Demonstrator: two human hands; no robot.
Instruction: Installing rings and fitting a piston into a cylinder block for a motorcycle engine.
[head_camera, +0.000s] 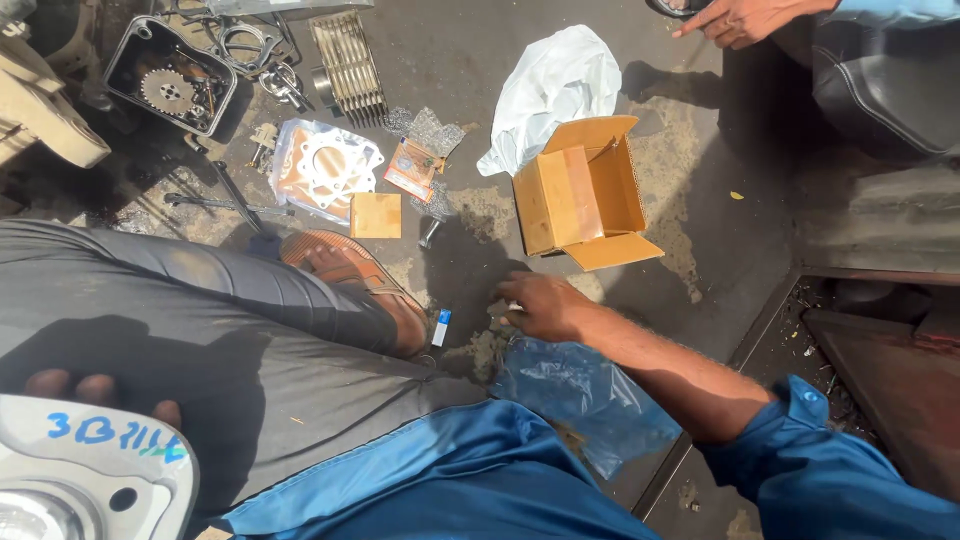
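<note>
Steadying grey metal casting (85, 480) with left hand (95, 392) fingers curled round it, right hand (540, 307) fingers pinching small white piece off floor (470, 60), best lifting slowly beside blue bag (580, 395).

Left hand (95, 392) mostly hidden behind metal casting (85, 470), itself edge-cropped.

Hard, bright sunlight falls from above onto the grey oil-stained ground (700, 150), throwing sharp dark shadows beside the open brown cardboard box (585, 190) and across the grey trouser leg (150, 330), with white glare on the crumpled white plastic bag (555, 85), and slight wide-angle bending at the edges.
</note>
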